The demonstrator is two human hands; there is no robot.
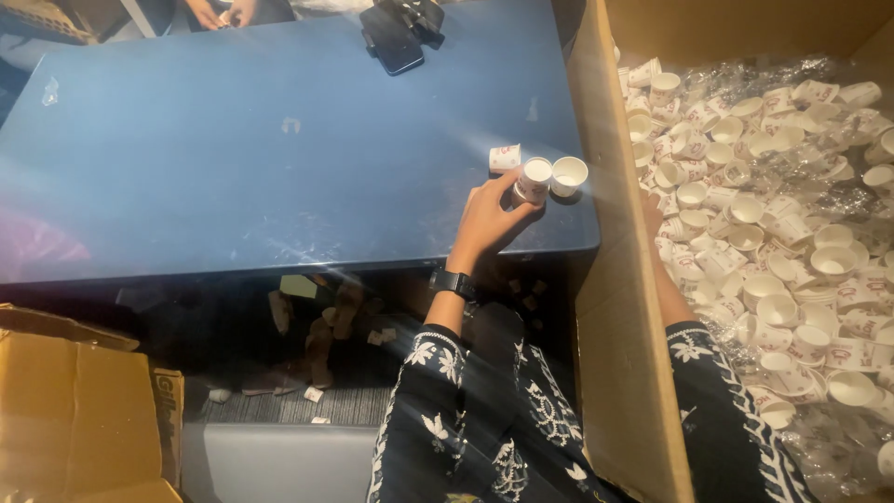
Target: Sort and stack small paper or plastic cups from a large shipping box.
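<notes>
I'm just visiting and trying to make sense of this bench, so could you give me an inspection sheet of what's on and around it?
Surface: dark blue table, mostly bare, some glare.
Job's things: three small white paper cups at the table's right edge: one upright cup, one cup in hand, one tipped cup.
Clutter: black phone at the far edge.
Grips: left hand holds the middle cup; right hand reaches into the big cardboard box, mostly hidden by its wall.
Cables: nothing seen.
Surroundings: loose paper cups heaped on clear plastic in the box; another cardboard box lower left; another person's hands at the top.
</notes>
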